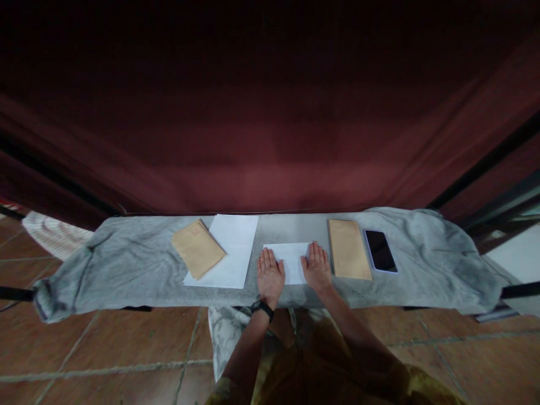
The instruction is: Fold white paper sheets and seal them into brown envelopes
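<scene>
A white sheet of paper [294, 264] lies in front of me on the grey cloth, smaller than the sheets to its left. My left hand [270, 275] rests flat on its left edge, fingers stretched out. On the right edge lies my right hand [316, 267], also flat with its fingers extended. Neither hand grips anything. Just right of my right hand is a stack of brown envelopes [349, 249]. Farther left, more brown envelopes [198, 248] sit at an angle on larger white paper sheets [238, 247].
A phone [380, 251] with a dark screen lies right of the envelope stack. Grey cloth [130, 259] covers the narrow table, rumpled at both ends. A dark red curtain-like surface [270, 140] rises behind it. Brown tiles [139, 343] form the floor.
</scene>
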Tool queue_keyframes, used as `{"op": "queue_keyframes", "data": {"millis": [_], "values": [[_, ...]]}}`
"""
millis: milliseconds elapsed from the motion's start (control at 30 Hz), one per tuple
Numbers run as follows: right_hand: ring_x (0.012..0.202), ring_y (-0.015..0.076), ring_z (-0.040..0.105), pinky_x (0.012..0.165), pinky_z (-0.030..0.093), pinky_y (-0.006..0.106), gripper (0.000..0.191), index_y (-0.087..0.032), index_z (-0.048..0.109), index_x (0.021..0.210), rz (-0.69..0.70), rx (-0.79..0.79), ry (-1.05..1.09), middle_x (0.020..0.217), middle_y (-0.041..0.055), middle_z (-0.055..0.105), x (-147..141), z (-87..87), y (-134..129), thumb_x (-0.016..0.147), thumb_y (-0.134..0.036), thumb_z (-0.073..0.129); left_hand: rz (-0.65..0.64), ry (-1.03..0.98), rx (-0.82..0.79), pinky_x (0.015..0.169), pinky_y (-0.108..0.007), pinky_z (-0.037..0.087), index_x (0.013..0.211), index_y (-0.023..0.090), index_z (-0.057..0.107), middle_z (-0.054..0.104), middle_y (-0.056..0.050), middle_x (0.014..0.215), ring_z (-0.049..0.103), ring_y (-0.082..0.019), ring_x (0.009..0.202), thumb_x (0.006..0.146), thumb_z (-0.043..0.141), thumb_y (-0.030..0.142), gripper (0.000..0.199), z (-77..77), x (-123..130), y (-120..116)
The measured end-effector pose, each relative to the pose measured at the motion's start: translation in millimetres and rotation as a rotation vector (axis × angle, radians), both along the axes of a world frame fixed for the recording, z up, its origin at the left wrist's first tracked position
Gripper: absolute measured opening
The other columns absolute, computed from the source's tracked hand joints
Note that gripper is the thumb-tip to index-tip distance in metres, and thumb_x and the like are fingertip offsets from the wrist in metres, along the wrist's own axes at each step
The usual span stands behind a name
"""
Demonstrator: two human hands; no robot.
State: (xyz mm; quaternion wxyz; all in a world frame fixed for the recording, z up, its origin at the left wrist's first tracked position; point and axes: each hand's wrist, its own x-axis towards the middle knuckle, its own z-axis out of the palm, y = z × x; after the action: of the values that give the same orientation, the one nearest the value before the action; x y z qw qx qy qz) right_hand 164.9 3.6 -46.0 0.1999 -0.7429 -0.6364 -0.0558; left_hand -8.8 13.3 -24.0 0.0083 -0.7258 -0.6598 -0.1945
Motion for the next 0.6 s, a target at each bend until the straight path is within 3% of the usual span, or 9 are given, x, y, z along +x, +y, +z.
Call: {"op": "queue_keyframes", "data": {"millis": [167,333,500,600], "values": [[0.146,0.0320,0.038,0.120,0.026,0.054,0.060,-0.003,0.035,0.154,-0.013,0.007,0.038,0.158,0.0222,0.038,-2,4.2,-9,0.104,-0.035,0.029,-0.036,-0.022,0.009,0.124,-0.050,0.027,0.151,0.003,0.041,0.040,-0.020,0.157,0.033,-0.029,0.150,0.103,0.031,0.031,0.057,6.0,6,-4],[0.145,0.0217,0.041,0.120,0.031,0.044,0.055,-0.010,0.048,0.149,0.262,-0.049,0.105,0.153,0.0141,0.049,-23,17.4,1,0.106,-0.028,0.019,-0.269,-0.041,-0.054,0.124,-0.044,0.028,0.154,0.011,0.038,0.042,-0.011,0.159,0.032,-0.021,0.151,0.102,0.026,0.024,0.055,17.4,24,3],[0.145,0.0234,0.041,0.121,0.028,0.046,0.051,-0.015,0.051,0.147,0.298,-0.090,0.068,0.156,0.0106,0.045,-24,17.9,7,0.107,-0.033,0.026,-0.313,0.068,-0.112,0.125,-0.047,0.026,0.154,0.015,0.039,0.039,-0.010,0.161,0.027,-0.023,0.152,0.101,0.029,0.025,0.055,16.7,19,14],[0.146,0.0263,0.039,0.120,0.027,0.048,0.050,-0.016,0.047,0.150,0.255,-0.070,0.034,0.160,0.0114,0.039,-21,13.6,6,0.106,-0.036,0.034,-0.266,0.105,-0.124,0.125,-0.048,0.025,0.153,0.012,0.040,0.035,-0.013,0.162,0.027,-0.025,0.152,0.101,0.031,0.028,0.055,12.3,16,17]]}}
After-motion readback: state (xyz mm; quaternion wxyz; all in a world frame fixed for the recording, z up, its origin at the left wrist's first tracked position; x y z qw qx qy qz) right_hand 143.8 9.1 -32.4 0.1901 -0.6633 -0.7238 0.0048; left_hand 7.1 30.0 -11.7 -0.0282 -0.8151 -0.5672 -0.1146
